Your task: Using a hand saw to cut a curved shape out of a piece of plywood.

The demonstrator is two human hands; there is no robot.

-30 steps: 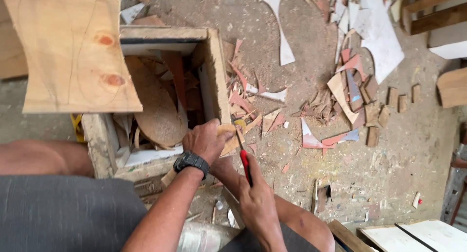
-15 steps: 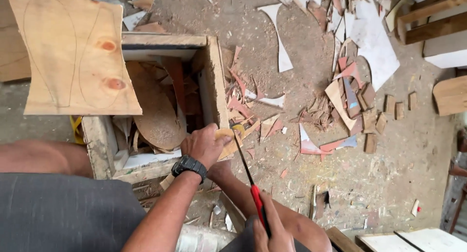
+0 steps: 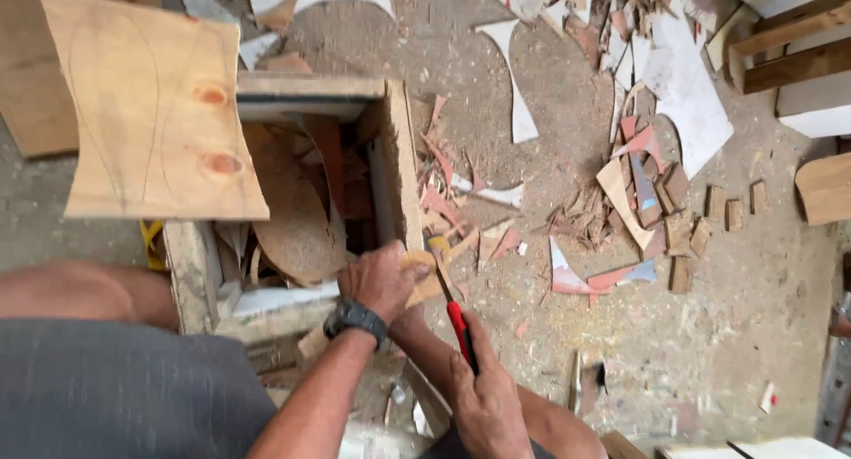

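Hidden or unclear: the saw [image 3: 450,301] blade is dark and thin, its tip lost against the wood piece [image 3: 420,277]; teeth not readable. The box [image 3: 396,169] interior is crowded with curved offcuts, its near left corner covered by the plywood sheet [image 3: 146,109]. The person's lap and legs fill the frame from 6 to 9 o'clock, cut off by the edge. The right forearm is partly behind the left.

Left hand [image 3: 381,282]: clenched over the small pale wood piece, pressing it against the box's near right corner; black wristwatch [image 3: 355,318] at the wrist.

Right hand [image 3: 485,403]: wrapped tight around the saw's red-and-black handle, at 6 o'clock from the wood piece. Blade runs up toward 11 o'clock, meeting the wood piece just beside the left thumb.

Floor: scattered scraps [image 3: 638,193] from 1 to 3 o'clock of the box, in sawdust.

Against half a second ago: the right hand sits higher in frame, more of it visible, closer to the left hand. Left hand unchanged on the wood piece.
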